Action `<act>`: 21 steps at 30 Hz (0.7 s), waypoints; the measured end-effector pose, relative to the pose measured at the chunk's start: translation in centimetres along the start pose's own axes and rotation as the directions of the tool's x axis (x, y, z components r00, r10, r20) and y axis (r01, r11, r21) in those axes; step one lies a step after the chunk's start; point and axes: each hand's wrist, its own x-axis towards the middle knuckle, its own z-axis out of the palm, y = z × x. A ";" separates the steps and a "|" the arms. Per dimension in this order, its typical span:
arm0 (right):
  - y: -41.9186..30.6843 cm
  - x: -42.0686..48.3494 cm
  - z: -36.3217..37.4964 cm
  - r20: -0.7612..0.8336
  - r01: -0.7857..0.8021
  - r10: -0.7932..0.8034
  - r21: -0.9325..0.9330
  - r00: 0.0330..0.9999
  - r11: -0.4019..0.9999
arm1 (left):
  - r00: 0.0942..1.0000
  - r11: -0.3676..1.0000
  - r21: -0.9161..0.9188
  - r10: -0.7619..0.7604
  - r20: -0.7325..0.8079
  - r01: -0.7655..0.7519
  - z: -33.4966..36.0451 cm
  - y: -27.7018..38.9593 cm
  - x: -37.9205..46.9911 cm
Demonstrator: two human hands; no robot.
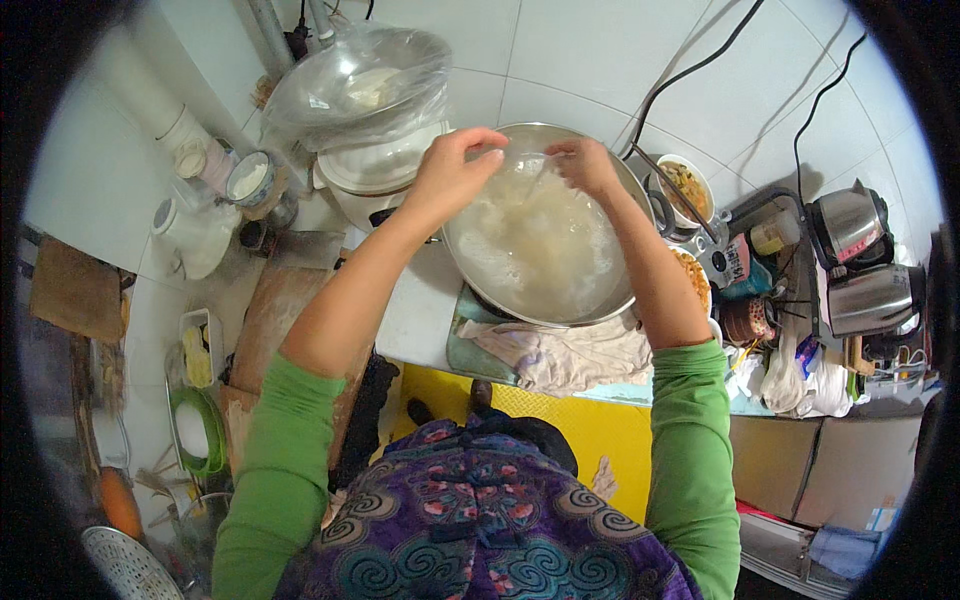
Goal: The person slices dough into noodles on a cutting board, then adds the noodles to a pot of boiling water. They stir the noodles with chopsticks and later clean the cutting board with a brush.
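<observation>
A wide metal pan [525,320] with cloudy, pale, steaming liquid [536,251] lies before me. Over its far left part is my left hand [461,169], thumb and index finger apart with nothing visible between them. Across from it, my right hand [586,165] is above the far right part of the pan, its fingers bent together. A faint translucent shape shows near those fingertips; steam and blur hide whether they grip it. Under the near rim lies a crumpled pale cloth [562,352], partly over a greenish board [476,337].
A bowl of food [688,187] with chopsticks [679,191] across it stands right of the pan. A plastic-covered metal wok [360,82] is behind left. Electric kettles [874,300] stand at far right. A wooden board [289,307] is at left.
</observation>
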 end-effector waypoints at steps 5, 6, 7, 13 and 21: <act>3.2 -0.6 -2.7 -0.052 0.029 -0.048 -0.313 0.997 0.949 | 0.999 0.983 -0.183 -0.022 -0.028 0.016 -4.0 -0.6 -6.5; 3.9 -0.8 -3.2 0.040 -0.058 0.075 -0.315 0.996 0.947 | 0.997 0.977 -0.210 -0.051 -0.061 0.037 -4.7 -1.2 -7.9; 4.7 -1.4 -3.7 0.146 -0.099 0.145 -0.288 0.979 0.952 | 0.994 0.977 -0.202 -0.082 -0.074 0.066 -5.4 -1.8 -9.3; 5.3 -5.8 -4.5 0.460 0.211 -0.034 -0.340 0.887 0.916 | 0.916 0.947 -0.097 -0.319 -0.243 0.305 -9.8 -7.7 -19.2; -9.0 -12.5 -0.2 0.113 0.311 -0.313 0.031 0.943 0.950 | 0.477 0.766 -0.200 -0.557 -0.680 0.611 -15.5 -14.4 -35.0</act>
